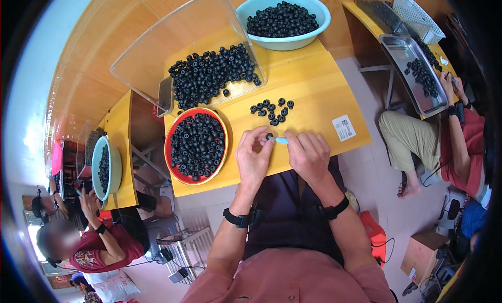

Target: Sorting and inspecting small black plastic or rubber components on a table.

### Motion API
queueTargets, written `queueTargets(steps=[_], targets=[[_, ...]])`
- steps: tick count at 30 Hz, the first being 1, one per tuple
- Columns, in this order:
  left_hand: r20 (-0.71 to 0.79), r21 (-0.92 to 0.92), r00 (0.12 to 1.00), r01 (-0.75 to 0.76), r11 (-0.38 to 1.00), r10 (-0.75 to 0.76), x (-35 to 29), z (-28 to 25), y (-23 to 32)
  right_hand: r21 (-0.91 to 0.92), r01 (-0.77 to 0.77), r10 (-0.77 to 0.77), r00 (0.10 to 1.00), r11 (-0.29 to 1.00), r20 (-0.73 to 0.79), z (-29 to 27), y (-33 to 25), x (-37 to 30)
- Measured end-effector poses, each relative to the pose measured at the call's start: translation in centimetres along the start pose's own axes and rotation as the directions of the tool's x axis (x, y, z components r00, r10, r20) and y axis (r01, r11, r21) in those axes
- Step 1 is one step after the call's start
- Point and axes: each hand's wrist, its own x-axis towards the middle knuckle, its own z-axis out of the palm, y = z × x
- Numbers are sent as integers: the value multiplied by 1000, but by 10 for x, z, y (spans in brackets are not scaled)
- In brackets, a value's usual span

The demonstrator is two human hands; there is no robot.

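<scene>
Near the front edge of the yellow table, my left hand (pixel 252 155) pinches a small black round part (pixel 269 137) between thumb and fingers. My right hand (pixel 309 155) grips a light-blue stick-like tool (pixel 282 140), whose tip meets that part. Just beyond my fingers lie several loose black ring-shaped parts (pixel 271 114). To the left of my left hand stands a red bowl with a yellow rim (pixel 226 148), full of the same black parts.
Behind the bowl, a clear plastic bin (pixel 157 41) lies with its black parts spread toward me. A light-blue basin (pixel 285 43) of them stands at the back. A white label (pixel 343 127) is on the table. Other people work at tables left and right; a red stool (pixel 372 235) is below right.
</scene>
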Motion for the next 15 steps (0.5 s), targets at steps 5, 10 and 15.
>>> queueTargets(steps=[5, 10, 15], targets=[[45, 55, 999, 11, 998, -14, -2, -1, -1, -3, 5, -5, 999, 1000, 36, 2, 1, -1], [56, 84, 998, -4, 996, 0, -2, -2, 0, 26, 2, -3, 999, 1000, 50, 1, 1, 0], [49, 96, 998, -35, 995, 30, -2, -1, -3, 35, 9, -11, 998, 999, 58, -1, 0, 2]])
